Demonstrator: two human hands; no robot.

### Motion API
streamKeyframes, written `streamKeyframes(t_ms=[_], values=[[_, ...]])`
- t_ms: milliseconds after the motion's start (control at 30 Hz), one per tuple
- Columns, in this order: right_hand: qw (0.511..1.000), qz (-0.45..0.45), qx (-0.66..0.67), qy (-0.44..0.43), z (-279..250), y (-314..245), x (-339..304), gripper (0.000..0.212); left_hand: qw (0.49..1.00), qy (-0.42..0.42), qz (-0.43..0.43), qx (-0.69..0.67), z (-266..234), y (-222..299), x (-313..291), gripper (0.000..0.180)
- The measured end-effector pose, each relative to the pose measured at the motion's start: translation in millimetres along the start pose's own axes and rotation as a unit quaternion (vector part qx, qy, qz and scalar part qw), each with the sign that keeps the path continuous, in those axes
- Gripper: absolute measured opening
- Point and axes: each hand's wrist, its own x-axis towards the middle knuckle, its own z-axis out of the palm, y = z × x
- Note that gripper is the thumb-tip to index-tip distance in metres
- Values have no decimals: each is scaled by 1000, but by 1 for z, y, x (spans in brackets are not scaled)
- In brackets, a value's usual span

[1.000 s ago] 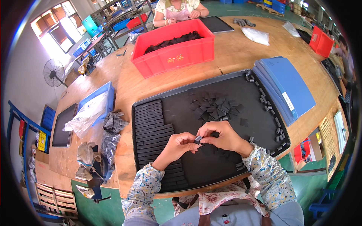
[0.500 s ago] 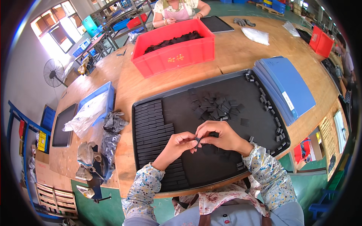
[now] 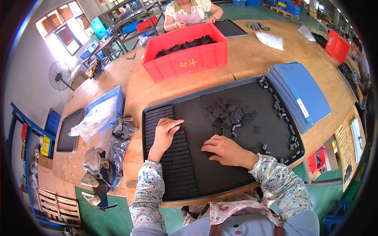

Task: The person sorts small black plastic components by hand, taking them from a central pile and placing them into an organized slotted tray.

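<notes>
My left hand (image 3: 165,134) is over the stepped edge of the rows of flat black pieces (image 3: 177,173) at the left of a large black tray (image 3: 208,183). Its thumb and forefinger are pinched on a small black piece, mostly hidden by the fingers. My right hand (image 3: 227,151) hovers over the tray's middle with fingers apart and nothing visible in them. Just beyond it lies a loose heap of thin black squares (image 3: 226,114). Short black cylinders (image 3: 281,110) line the tray's right side, and a few sit by the heap.
Beyond the tray stands a red bin (image 3: 189,59) of black pieces. Blue folders (image 3: 301,94) are stacked on the right. To the left are a blue crate (image 3: 118,102) with plastic bags and some grey gloves (image 3: 125,128). Across the table sits another person (image 3: 189,15).
My hands were together over the tray's middle, holding a small black piece. They have parted: the left moved left to the rows, the right dropped slightly and its fingers opened.
</notes>
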Motion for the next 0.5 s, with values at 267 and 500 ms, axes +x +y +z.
streamKeyframes(t_ms=[267,500], values=[[999,15,24,-22,2,2,-2,34,999,-21,17,-39,8,-4,-7,30],[999,29,27,-17,5,-2,-1,35,995,-56,16,-80,8,7,-4,50]])
